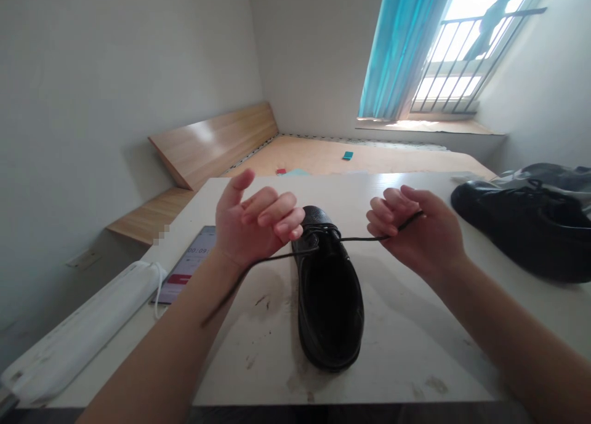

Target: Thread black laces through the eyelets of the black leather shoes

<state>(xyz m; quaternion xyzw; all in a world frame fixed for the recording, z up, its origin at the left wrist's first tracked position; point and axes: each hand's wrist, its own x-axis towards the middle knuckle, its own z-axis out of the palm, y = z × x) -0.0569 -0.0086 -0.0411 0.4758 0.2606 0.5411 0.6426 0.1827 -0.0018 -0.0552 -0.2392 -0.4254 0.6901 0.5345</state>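
A black lace-up shoe (330, 313) stands on the white table between my hands, its heel towards me and its toe pointing away. My left hand (258, 221) is beside the shoe's left side, thumb raised and fingers loosely curled. One end of the black shoelace (277, 256) runs out below those fingers and across my wrist, not visibly gripped. On the right, my right hand (413, 230) has its fingers closed around the other lace end, which crosses the palm. That stretch of lace is nearly straight from the shoe to my fingers.
A second black shoe (540, 221) stands at the table's right. To the left lie a phone (184, 270) showing a timer and a white power strip (87, 332) with a cord. Beyond the white table (406, 350) is a wooden bed board (318, 150).
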